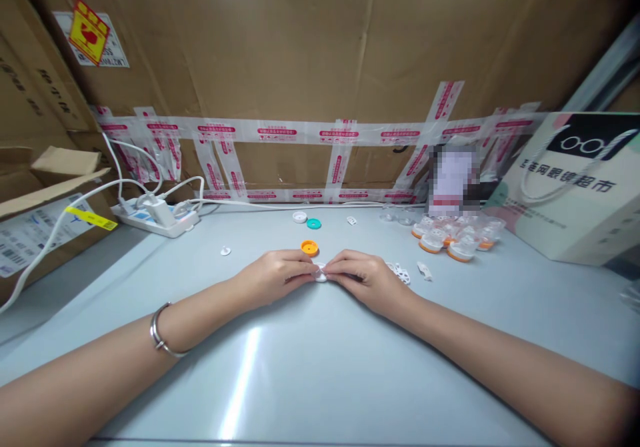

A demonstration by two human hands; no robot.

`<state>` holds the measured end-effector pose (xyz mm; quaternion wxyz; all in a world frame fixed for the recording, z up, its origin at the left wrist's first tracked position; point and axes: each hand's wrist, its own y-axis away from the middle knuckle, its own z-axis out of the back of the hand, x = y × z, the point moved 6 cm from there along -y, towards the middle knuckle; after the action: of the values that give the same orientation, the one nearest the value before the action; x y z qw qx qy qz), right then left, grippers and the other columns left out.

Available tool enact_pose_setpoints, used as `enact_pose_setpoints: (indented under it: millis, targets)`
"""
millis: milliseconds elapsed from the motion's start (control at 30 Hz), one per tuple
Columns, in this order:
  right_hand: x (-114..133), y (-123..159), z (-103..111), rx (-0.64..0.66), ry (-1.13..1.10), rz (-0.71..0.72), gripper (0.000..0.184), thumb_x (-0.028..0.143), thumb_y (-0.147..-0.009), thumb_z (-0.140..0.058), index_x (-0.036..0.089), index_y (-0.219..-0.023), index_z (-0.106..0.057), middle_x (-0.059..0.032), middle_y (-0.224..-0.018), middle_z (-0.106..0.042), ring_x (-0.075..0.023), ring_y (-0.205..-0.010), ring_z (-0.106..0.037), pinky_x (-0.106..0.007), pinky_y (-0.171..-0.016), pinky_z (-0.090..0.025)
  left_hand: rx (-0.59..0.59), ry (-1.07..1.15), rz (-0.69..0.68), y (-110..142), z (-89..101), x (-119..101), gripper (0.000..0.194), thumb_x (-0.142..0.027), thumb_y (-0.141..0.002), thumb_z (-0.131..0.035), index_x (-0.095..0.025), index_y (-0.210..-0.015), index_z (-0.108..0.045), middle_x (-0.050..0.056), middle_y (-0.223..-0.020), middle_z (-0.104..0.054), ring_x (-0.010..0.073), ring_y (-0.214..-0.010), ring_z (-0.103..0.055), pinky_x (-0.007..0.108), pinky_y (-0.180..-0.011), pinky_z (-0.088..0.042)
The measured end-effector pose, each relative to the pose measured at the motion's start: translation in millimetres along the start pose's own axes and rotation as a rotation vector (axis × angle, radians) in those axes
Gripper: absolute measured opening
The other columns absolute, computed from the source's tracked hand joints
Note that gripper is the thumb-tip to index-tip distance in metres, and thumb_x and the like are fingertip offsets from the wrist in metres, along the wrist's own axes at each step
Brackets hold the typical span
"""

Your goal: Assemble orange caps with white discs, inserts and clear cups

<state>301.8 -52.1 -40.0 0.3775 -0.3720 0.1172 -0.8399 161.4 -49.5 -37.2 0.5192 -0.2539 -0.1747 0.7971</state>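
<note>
A small round white plastic piece [321,275] is pinched between the fingertips of both hands, low over the table. My left hand [277,275] is closed on its left edge, and my right hand [363,277] grips it from the right. Fingers cover part of the piece. Just behind lies an orange round cap [309,248]. Farther back are a green disc [313,223] and a white ring-shaped disc [299,217]. Beside my right hand rest several white perforated parts [400,273] and a white clip-like part [425,271].
Clear domed pieces with orange bases [460,249] cluster at the back right, near a paper bag [560,193]. A power strip [160,215] with white cables sits back left by an open carton [50,213]. A taped cardboard box [300,53] stands behind the table [300,380].
</note>
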Motion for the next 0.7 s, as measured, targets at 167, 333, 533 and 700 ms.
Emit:
enact_pose_setpoints:
  millis: [167, 333, 533, 700]
  targets:
    - [0.0, 0.7, -0.9, 0.016, 0.003, -0.014, 0.021, 0.018, -0.084, -0.052, 0.025, -0.094, -0.07, -0.004, -0.087, -0.066, -0.0142, -0.08, -0.062, -0.027, -0.074, -0.05, 0.007, -0.01, -0.026, 0.8, -0.1, -0.3, 0.02, -0.018, -0.088, -0.048, -0.014, -0.097, -0.065, 0.008, -0.093, -0.066, 0.0136, -0.083, -0.063, 0.024, -0.076, -0.053]
    - [1.1, -0.2, -1.3, 0.026, 0.024, -0.01, 0.021, 0.019, -0.085, -0.052, 0.025, -0.093, -0.07, -0.0043, -0.088, -0.066, -0.0148, -0.08, -0.062, -0.028, -0.075, -0.05, 0.052, -0.023, -0.004, 1.0, -2.4, 0.2, 0.019, -0.017, -0.088, -0.048, -0.014, -0.092, -0.066, 0.008, -0.092, -0.065, 0.0135, -0.082, -0.063, 0.023, -0.076, -0.052]
    - [0.9, 0.8, -1.9, 0.03, 0.033, -0.001, 0.021, 0.018, -0.085, -0.052, 0.025, -0.095, -0.069, -0.0043, -0.089, -0.066, -0.0147, -0.081, -0.062, -0.027, -0.075, -0.05, 0.036, -0.017, 0.008, 1.2, -1.7, 1.8, 0.019, -0.018, -0.087, -0.048, -0.015, -0.098, -0.064, 0.006, -0.094, -0.066, 0.0129, -0.085, -0.062, 0.023, -0.08, -0.051]
    - [1.2, 1.9, -2.0, 0.028, 0.046, 0.009, 0.022, 0.017, -0.085, -0.052, 0.025, -0.095, -0.069, -0.0038, -0.089, -0.066, -0.0141, -0.081, -0.062, -0.026, -0.075, -0.05, 0.03, -0.023, -0.004, 2.3, -1.8, 2.6, 0.02, -0.018, -0.088, -0.048, -0.016, -0.101, -0.063, 0.006, -0.097, -0.066, 0.0128, -0.086, -0.063, 0.022, -0.08, -0.051]
